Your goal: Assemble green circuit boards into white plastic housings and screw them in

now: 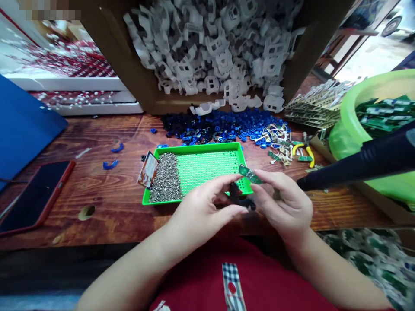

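My right thumb and index finger pinch a small green circuit board (249, 173) by its right end, above the near right corner of the green tray (197, 149), my landmark. The board's long axis slants from upper left down to the right, into my right hand (285, 201), the nearer one. Its free end points at my left index fingertip, just beside it; I cannot tell whether they touch.

My left hand (204, 203) is curled, thumb apart from index, around a dark part (235, 189) whose shape is mostly hidden. This part lies below the board and slightly to its left, by the tray's near right corner.

Inside the tray, metal screws (165, 179) heap at the left end. Behind the tray spread blue pieces (223, 125); beyond them, a box of white shells (210, 52). To the tray's right lie yellow-handled pliers (311, 155); well to its left, a phone (35, 190).
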A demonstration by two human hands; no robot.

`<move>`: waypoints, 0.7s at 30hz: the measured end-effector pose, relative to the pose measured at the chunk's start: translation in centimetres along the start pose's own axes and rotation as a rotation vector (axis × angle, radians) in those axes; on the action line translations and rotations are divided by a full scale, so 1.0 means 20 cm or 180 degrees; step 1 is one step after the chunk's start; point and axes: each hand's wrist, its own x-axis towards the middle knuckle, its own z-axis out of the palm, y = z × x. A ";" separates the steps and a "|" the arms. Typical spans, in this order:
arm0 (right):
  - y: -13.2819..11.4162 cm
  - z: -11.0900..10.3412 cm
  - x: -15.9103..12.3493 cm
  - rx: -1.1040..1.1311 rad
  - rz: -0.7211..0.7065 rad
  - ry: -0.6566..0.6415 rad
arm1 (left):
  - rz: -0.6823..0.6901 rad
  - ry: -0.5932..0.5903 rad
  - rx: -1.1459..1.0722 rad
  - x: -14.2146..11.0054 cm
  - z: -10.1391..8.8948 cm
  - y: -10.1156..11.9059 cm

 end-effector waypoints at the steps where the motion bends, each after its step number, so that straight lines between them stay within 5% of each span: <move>1: -0.01 0.00 0.00 0.0051 -0.0003 -0.0152 | -0.0113 0.0075 -0.0362 0.00 0.01 -0.01; 4: -0.03 -0.01 -0.02 0.0284 0.0157 -0.0424 | -0.0316 0.0273 -0.1073 0.01 0.03 -0.03; 7: -0.03 -0.01 -0.03 0.0431 0.0460 -0.0462 | -0.0353 0.0393 -0.0948 0.00 0.03 -0.03; 14: -0.04 0.01 -0.06 0.0420 0.0551 0.0174 | -0.0334 0.0282 -0.0627 -0.02 0.01 0.00; 21: -0.04 -0.01 -0.05 0.0541 0.0306 -0.0527 | -0.0267 0.0202 -0.0409 -0.04 -0.01 -0.01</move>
